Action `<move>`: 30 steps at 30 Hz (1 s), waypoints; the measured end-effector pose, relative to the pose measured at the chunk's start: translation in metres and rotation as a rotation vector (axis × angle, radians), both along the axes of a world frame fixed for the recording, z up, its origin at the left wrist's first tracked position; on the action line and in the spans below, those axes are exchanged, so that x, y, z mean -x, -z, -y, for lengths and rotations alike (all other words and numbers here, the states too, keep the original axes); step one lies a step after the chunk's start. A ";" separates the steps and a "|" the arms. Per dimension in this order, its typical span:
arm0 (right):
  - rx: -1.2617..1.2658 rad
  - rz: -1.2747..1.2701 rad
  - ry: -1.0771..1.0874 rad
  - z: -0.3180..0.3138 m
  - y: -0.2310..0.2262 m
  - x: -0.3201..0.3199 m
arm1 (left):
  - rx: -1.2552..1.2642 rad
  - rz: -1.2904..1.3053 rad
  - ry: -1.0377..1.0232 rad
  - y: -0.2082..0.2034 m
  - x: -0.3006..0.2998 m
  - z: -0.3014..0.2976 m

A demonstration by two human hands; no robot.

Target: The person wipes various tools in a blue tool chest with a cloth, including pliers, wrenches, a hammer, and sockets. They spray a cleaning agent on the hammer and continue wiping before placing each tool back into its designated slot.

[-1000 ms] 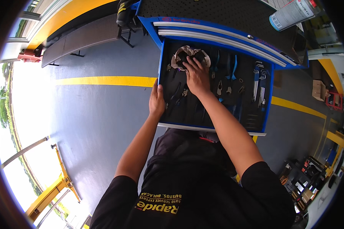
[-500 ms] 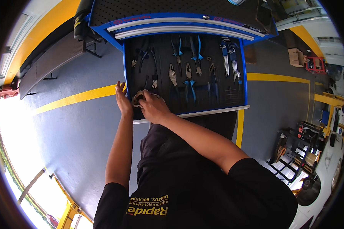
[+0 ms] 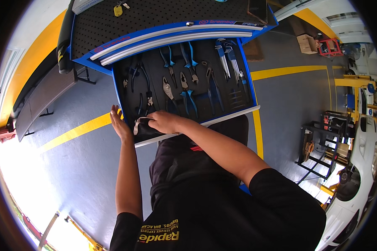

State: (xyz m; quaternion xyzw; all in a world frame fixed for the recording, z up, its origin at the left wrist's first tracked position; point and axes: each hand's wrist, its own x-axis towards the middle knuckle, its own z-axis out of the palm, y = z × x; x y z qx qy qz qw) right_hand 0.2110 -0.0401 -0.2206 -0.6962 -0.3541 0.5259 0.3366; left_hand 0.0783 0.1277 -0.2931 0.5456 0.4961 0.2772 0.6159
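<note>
A shallow tool drawer (image 3: 228, 115) stands pulled out of a blue cabinet. At its near left corner my right hand (image 3: 165, 122) is closed on a crumpled dark cloth with a beige edge (image 3: 137, 126), pressed low inside the drawer; its fingertips are partly hidden. My left hand (image 3: 120, 124) is open, fingers stretched, along the drawer's left edge. Beyond my right hand lie slip-joint pliers (image 3: 167, 88), blue-handled pliers (image 3: 187, 95), water pump pliers (image 3: 213, 88) and black-handled pliers (image 3: 147, 83). Hex key sets (image 3: 224, 60) lie at the far right of the drawer.
Above the drawer is the cabinet's perforated black top (image 3: 155, 19), with a yellow-tagged key (image 3: 118, 10) on it. A long dark bench (image 3: 46, 94) stands to the left. On the right are a cardboard box (image 3: 306, 44), a black metal rack (image 3: 322, 140) and a white car (image 3: 343, 213).
The view has shifted, so the cabinet appears further left and lower. My right hand has moved a little rightward in the drawer, and more of the cloth shows. My left hand remains beside the drawer's edge.
</note>
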 end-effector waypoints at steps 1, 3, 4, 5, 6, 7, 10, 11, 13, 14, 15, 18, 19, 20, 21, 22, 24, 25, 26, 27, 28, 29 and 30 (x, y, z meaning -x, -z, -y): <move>-0.060 0.030 0.093 0.018 -0.014 -0.015 | -0.028 -0.044 0.008 0.001 0.004 -0.002; -0.092 0.124 0.204 0.056 -0.059 -0.051 | -0.090 -0.135 0.003 0.007 0.017 -0.007; -0.129 0.181 0.345 0.081 -0.057 -0.068 | -0.181 -0.173 0.051 -0.003 0.013 -0.004; -0.167 0.264 0.530 0.094 -0.070 -0.079 | -0.264 -0.222 0.102 -0.025 0.011 0.003; -0.247 0.426 0.626 0.102 -0.074 -0.090 | -0.348 -0.267 0.160 -0.045 0.009 0.011; -0.238 0.642 0.589 0.101 -0.066 -0.097 | -0.382 -0.185 0.154 -0.059 0.012 0.018; -0.053 0.988 0.282 0.105 -0.001 -0.090 | -0.001 -0.216 0.613 -0.103 0.025 0.038; -0.023 1.216 0.149 0.106 0.013 -0.075 | 0.003 -0.296 0.778 -0.108 0.027 0.050; 0.026 1.196 0.227 0.096 0.025 -0.065 | -0.065 -0.404 0.893 -0.103 0.027 0.072; 0.053 1.182 0.262 0.091 0.027 -0.062 | -0.135 -0.433 0.846 -0.095 0.026 0.082; 0.069 1.189 0.298 0.086 0.028 -0.061 | -0.204 -0.462 0.800 -0.087 0.026 0.088; 0.356 1.013 0.311 0.082 0.026 -0.049 | -0.469 -0.433 0.729 -0.066 0.027 0.097; 0.374 0.987 0.272 0.082 0.021 -0.048 | -0.495 -0.366 0.703 -0.062 0.031 0.098; 0.393 0.961 0.234 0.084 0.014 -0.048 | -0.499 -0.353 0.710 -0.059 0.036 0.097; 0.411 0.934 0.198 0.087 0.009 -0.047 | -0.504 -0.341 0.718 -0.055 0.040 0.095; 0.426 0.916 0.145 0.091 0.011 -0.050 | -0.518 -0.318 0.735 -0.057 0.037 0.093; 0.456 0.878 0.046 0.101 0.018 -0.057 | -0.491 -0.293 0.739 -0.063 0.032 0.091; 0.509 0.798 0.014 0.104 0.014 -0.064 | -0.475 -0.284 0.735 -0.065 0.031 0.091; 0.565 0.614 0.001 0.108 0.004 -0.077 | -0.460 -0.281 0.735 -0.066 0.031 0.090; 0.616 0.428 -0.009 0.115 -0.007 -0.093 | -0.445 -0.277 0.737 -0.066 0.033 0.091; 0.662 0.245 -0.015 0.127 -0.017 -0.108 | -0.434 -0.269 0.741 -0.067 0.033 0.090; 0.583 0.114 0.234 0.151 -0.021 -0.116 | -0.462 -0.241 0.747 -0.069 0.032 0.090; 0.487 -0.017 0.475 0.179 -0.025 -0.121 | -0.494 -0.214 0.749 -0.071 0.030 0.089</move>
